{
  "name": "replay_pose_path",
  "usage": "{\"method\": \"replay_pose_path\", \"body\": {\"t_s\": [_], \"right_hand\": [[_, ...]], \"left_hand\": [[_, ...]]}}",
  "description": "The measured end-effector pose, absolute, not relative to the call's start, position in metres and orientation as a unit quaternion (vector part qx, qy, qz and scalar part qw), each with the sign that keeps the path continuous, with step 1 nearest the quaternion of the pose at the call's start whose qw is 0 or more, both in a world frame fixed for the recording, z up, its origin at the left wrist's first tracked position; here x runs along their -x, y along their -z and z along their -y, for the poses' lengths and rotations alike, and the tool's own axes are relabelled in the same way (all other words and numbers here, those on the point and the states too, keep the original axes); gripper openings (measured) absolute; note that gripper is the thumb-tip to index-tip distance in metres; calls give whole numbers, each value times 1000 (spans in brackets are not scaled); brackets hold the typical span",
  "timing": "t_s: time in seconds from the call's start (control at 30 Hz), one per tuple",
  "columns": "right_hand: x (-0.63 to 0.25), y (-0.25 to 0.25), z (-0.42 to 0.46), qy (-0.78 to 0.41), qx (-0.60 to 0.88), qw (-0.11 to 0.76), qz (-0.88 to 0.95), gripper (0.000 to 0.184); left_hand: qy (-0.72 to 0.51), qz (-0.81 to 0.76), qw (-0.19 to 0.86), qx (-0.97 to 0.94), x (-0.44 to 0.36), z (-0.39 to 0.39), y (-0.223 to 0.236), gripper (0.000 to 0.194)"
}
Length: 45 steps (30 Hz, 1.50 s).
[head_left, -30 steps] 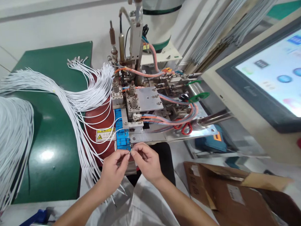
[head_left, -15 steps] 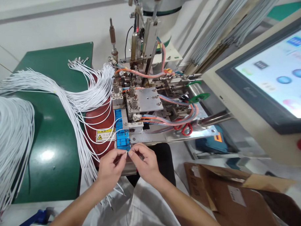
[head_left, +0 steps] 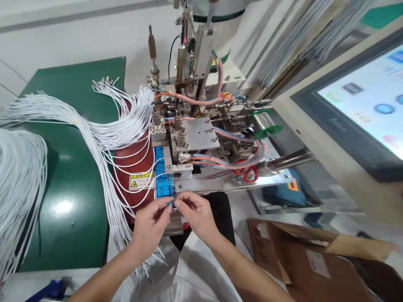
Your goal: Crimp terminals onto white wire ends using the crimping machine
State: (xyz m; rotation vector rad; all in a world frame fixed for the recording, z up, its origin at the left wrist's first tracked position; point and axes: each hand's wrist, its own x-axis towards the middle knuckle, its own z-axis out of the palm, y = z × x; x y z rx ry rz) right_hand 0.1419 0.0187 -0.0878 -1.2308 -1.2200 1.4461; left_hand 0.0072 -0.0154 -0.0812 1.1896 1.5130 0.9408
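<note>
My left hand (head_left: 150, 225) and my right hand (head_left: 195, 215) meet fingertip to fingertip just below the blue slotted fixture (head_left: 163, 178) at the front of the metal machine (head_left: 196, 138). Both pinch the end of a thin white wire (head_left: 137, 201) that curves in from the left. Several more white wires (head_left: 98, 132) fan across the red pad (head_left: 136, 162) toward the fixture, some with their ends seated in the blue slots. The very tip between my fingers is too small to make out.
A green table top (head_left: 66, 173) carries a large bundle of white wires (head_left: 14, 184) at the left. A touch screen panel (head_left: 368, 114) stands at the right. An open cardboard box (head_left: 311, 261) lies below it. A yellow warning label (head_left: 142, 181) sits on the red pad.
The machine's upper cylinder assembly has shifted and tilted to the right. My pinched fingertips have stayed at the front of the blue fixture, with only slight shifts.
</note>
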Motion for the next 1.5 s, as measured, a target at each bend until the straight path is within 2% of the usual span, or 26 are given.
{"method": "replay_pose_path", "body": {"t_s": [0.13,0.23,0.33,0.43,0.57,0.8,0.97,1.07,1.2,1.5], "right_hand": [[-143,90,-18,-475,513,433,569,14],[-146,95,-22,-405,536,420,610,14],[-147,103,-29,-422,567,384,594,16],[-145,110,-34,-425,590,352,589,17],[-143,112,-37,-407,601,323,607,16],[-150,116,-48,-449,578,286,618,16],[-151,121,-52,-371,559,292,682,26],[-143,127,-50,-342,546,325,692,28],[-134,134,-47,-352,549,384,654,29],[-136,136,-47,-379,556,384,632,32]], "left_hand": [[-361,-629,476,-498,-4,12,79,24],[-301,-634,396,-593,7,4,74,22],[-234,-615,291,-695,17,-6,71,18],[-218,-607,229,-729,21,-13,72,20],[-209,-617,207,-730,20,-18,77,18],[-171,-629,190,-735,18,-22,78,18],[-192,-616,180,-743,19,-21,80,19],[-210,-606,169,-748,18,-20,84,20],[-212,-605,150,-753,18,-18,88,24],[-138,-585,54,-797,17,-11,86,24]]}}
